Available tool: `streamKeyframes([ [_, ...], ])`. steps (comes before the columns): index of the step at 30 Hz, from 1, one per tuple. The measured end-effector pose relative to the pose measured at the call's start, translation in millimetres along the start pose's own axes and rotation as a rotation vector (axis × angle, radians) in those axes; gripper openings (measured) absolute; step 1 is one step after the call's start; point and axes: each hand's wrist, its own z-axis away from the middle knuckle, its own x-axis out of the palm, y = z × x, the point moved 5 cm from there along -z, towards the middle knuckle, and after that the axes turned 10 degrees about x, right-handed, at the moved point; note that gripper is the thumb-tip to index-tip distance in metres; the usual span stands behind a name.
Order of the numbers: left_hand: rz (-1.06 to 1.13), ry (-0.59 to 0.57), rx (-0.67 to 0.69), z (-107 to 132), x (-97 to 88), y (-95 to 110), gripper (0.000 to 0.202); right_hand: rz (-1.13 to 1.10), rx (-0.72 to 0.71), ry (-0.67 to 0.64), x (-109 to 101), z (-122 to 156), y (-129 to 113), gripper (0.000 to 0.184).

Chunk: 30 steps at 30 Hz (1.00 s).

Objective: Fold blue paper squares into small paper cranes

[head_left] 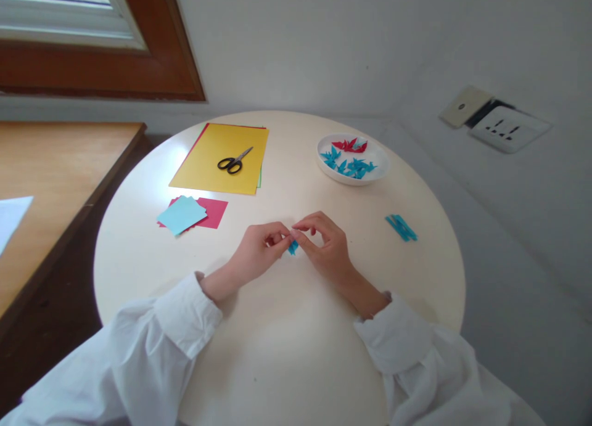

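Note:
Between my two hands is a small folded piece of blue paper (293,248), partly hidden by the fingertips. My left hand (264,247) pinches it from the left, thumb and forefinger closed on it. From the right, my right hand (326,244) pinches its upper part, with the thumb and forefinger meeting there. Both hands are just above the middle of the round table. To the right of my right hand lie several narrow folded blue paper strips (401,227). A white dish (345,178) farther back holds several blue paper cranes (356,167) and a few red paper cranes (350,146).
The round white table (259,364) stands by the wall. At its back left, scissors (235,161) with black handles lie on yellow paper sheets (198,173). Light blue paper squares (182,215) overlap red paper (215,213) nearer me. A wooden desk (60,161) is at far left.

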Motion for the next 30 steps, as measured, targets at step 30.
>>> streamKeyframes([
  [30,0.097,-0.036,-0.052,1.8,5.0,-5.6,0.023,-0.089,0.126,-0.016,0.1,0.5,4.9,0.015],
])
